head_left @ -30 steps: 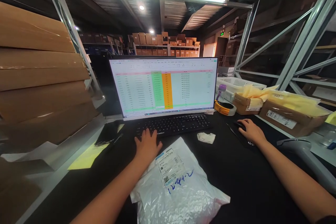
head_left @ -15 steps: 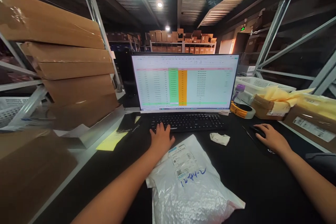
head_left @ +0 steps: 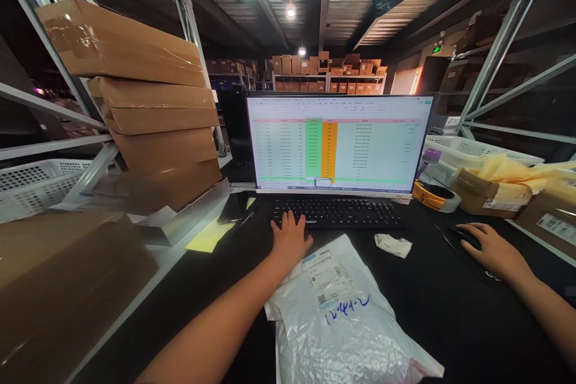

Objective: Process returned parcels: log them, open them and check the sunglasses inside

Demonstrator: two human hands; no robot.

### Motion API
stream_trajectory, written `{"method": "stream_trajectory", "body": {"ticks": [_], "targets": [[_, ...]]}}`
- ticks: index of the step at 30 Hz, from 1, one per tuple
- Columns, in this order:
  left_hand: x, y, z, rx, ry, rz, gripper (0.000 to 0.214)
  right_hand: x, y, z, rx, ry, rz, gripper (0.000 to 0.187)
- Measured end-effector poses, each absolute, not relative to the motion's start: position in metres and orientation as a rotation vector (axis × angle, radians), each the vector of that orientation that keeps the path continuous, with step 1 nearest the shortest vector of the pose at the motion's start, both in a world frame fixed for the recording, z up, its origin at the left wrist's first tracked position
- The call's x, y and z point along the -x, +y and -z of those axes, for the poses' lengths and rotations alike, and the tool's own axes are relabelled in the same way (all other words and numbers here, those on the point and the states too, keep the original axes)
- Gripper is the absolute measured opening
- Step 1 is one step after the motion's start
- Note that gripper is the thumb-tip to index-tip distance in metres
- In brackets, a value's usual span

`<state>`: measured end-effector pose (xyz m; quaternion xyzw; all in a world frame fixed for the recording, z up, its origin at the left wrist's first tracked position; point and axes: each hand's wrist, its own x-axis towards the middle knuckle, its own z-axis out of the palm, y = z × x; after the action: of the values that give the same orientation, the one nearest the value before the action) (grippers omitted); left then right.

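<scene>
My left hand lies with its fingers spread over the left part of a black keyboard. My right hand is curved over a black computer mouse on the dark desk. Between my forearms sits a white plastic mailing bag with a printed label and blue handwriting; its near end runs out of view. Behind the keyboard stands a monitor with a spreadsheet on it, one column green and one orange. A small pop-up shows at the screen's lower edge.
Stacked cardboard boxes rise on the left. A phone lies on yellow paper. Crumpled white paper is right of the bag. Tape rolls, a box of yellow envelopes and a white basket stand at right.
My view has turned slightly left, so everything sits further right in the picture. A small pop-up has appeared at the bottom of the screen. Both hands keep their places.
</scene>
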<state>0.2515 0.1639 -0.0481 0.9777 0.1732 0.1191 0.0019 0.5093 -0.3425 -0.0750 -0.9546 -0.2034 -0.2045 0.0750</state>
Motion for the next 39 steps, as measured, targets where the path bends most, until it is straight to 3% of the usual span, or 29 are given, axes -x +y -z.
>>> {"method": "stream_trajectory", "body": {"ticks": [30,39], "targets": [[-0.253,0.165,0.047,-3.086,0.554,-0.373,0.06,-0.504,-0.334,0.069,2.843,-0.475,0.61,0.057],[-0.256,0.168,0.049,-3.119,0.559,-0.347,0.061,-0.504,-0.328,0.068,2.839,-0.389,0.648,0.047]]}}
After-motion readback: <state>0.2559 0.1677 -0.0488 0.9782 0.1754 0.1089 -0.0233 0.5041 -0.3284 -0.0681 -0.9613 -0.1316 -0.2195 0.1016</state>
